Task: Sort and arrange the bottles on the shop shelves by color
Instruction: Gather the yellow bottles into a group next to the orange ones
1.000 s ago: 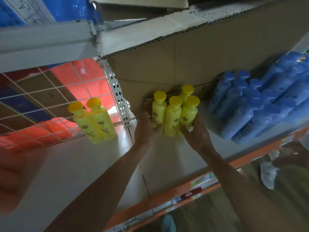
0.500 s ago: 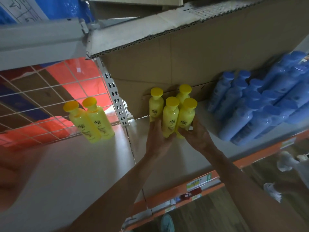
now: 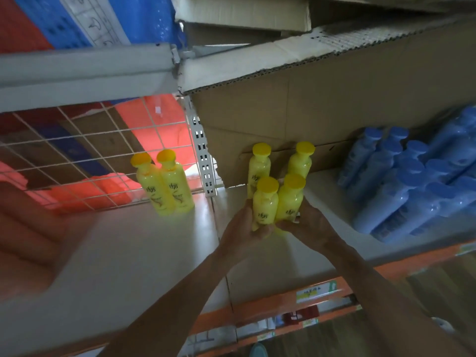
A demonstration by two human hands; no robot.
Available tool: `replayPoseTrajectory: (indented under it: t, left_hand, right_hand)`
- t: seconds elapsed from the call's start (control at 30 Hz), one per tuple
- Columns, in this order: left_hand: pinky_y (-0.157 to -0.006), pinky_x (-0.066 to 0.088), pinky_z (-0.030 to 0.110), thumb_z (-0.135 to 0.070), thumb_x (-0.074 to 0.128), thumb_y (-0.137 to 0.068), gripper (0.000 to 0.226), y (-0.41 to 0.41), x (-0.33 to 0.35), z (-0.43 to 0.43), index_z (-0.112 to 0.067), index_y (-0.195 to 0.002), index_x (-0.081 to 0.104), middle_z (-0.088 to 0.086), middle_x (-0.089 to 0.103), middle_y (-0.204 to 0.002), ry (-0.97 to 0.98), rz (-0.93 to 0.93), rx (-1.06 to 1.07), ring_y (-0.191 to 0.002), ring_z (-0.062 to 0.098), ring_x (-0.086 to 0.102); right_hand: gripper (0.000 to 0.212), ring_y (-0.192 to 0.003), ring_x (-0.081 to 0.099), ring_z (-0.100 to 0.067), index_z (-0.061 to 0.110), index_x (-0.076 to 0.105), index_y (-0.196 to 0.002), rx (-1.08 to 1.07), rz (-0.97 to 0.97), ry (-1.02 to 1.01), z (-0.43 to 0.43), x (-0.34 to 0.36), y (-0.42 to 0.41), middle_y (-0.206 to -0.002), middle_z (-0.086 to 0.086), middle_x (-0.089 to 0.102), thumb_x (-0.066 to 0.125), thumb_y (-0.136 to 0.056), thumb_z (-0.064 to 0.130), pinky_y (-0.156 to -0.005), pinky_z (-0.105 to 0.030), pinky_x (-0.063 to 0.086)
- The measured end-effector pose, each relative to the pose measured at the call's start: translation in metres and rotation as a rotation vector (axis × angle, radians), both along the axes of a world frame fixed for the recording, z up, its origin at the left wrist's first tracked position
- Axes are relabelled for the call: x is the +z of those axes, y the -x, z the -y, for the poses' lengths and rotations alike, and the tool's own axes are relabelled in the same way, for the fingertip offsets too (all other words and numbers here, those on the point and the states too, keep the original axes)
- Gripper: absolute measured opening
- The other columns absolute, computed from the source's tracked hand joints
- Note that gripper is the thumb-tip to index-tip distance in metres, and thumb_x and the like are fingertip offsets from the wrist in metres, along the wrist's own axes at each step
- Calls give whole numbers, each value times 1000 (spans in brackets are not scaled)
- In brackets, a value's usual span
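A person's left hand (image 3: 244, 229) and right hand (image 3: 310, 225) are each gripping a small yellow plastic bottle (image 3: 265, 206) near its base, seemingly light, stiff and slippery-smooth.

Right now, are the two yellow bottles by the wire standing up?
Standing: the two yellow bottles sit on their bases, caps up.

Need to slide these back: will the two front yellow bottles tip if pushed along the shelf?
Probably tippy: the two front yellow bottles are tall and narrow with wide caps, so push low, where the left hand and right hand grip them. Likely stiff plastic, seemingly full, so fairly heavy.
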State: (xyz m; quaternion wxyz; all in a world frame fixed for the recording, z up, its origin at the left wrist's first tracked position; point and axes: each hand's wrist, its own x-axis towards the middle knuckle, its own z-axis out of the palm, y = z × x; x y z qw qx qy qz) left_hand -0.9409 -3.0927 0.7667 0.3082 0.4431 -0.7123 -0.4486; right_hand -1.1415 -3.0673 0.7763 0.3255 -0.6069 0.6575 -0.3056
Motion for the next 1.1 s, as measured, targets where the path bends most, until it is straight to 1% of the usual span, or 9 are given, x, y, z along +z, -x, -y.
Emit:
replayPoseTrajectory:
  t: [0.1, 0.2, 0.33, 0.47, 0.53, 0.67, 0.9, 1.0, 1.1]
  left_hand:
    - [-87, 55, 43, -41, 71, -84, 51, -26, -4, -10, -41, -126, 41, -13, 63, -119, 38, 25, 112, -105, 7, 64]
    - [-86, 56, 43, -42, 70, -84, 48, -65, -6, -17, -38, -125, 46, -12, 66, -114, 58, 43, 205, -104, 8, 64]
    - [-82, 57, 43, -40, 73, -84, 40, -114, -7, -25, -35, -116, 50, -13, 68, -108, 71, 53, 308, -98, 7, 66]
    - [-80, 55, 32, -45, 73, -82, 42, -153, -5, -27, -49, -115, 47, -27, 66, -106, 13, 65, 387, -92, -5, 64]
    - [-83, 56, 40, -51, 73, -78, 46, -169, -6, -24, -48, -115, 47, -21, 68, -106, -13, 65, 424, -95, 3, 65]
    - [-86, 54, 42, -54, 70, -78, 48, -191, -4, -14, -44, -117, 44, -15, 67, -108, -22, 115, 416, -99, 11, 65]
    - [-85, 52, 30, -59, 68, -78, 47, -204, -4, 0, -44, -116, 45, -19, 65, -106, -5, 104, 389, -98, -4, 62]
    - [-80, 49, 17, -61, 69, -71, 52, -204, -1, 0, -45, -114, 45, -22, 65, -105, -54, 92, 385, -97, -12, 60]
    - [-85, 52, 31, -50, 76, -75, 61, -204, -9, 0, -37, -125, 43, -16, 66, -112, -96, 113, 395, -103, 5, 65]
  right_hand:
    - [72, -107, 62, -12, 35, 39, -138, 73, 17, -13, 2, 4, -28, -116, 15, 64, 78, -78, 40, -91, -36, 51]
    - [71, -108, 64, -10, 40, 47, -131, 130, 99, -8, 5, 5, -65, -115, 17, 68, 75, -67, 53, -93, -44, 53]
    - [68, -106, 64, -8, 40, 46, -130, 228, 78, 35, 13, 4, -115, -114, 18, 67, 72, -69, 57, -91, -42, 54]
    - [65, -98, 66, -8, 32, 48, -126, 266, 29, 47, 20, 1, -155, -108, 14, 68, 77, -72, 53, -86, -40, 55]
    - [68, -101, 65, -14, 32, 46, -128, 270, 4, 60, 24, 2, -170, -113, 12, 67, 80, -72, 49, -87, -38, 54]
    - [67, -101, 65, -17, 29, 47, -126, 275, -6, 65, 34, 3, -188, -112, 11, 66, 82, -72, 48, -83, -35, 52]
    - [69, -98, 66, -14, 28, 48, -123, 275, 33, 86, 36, 4, -204, -112, 9, 67, 72, -71, 66, -82, -42, 57]
    - [52, -96, 65, -11, 32, 50, -117, 264, -56, 50, 35, -5, -200, -107, 13, 67, 69, -76, 59, -82, -45, 56]
    - [41, -92, 65, -10, 31, 52, -114, 244, -107, 29, 36, -9, -201, -104, 13, 68, 71, -81, 46, -80, -41, 56]
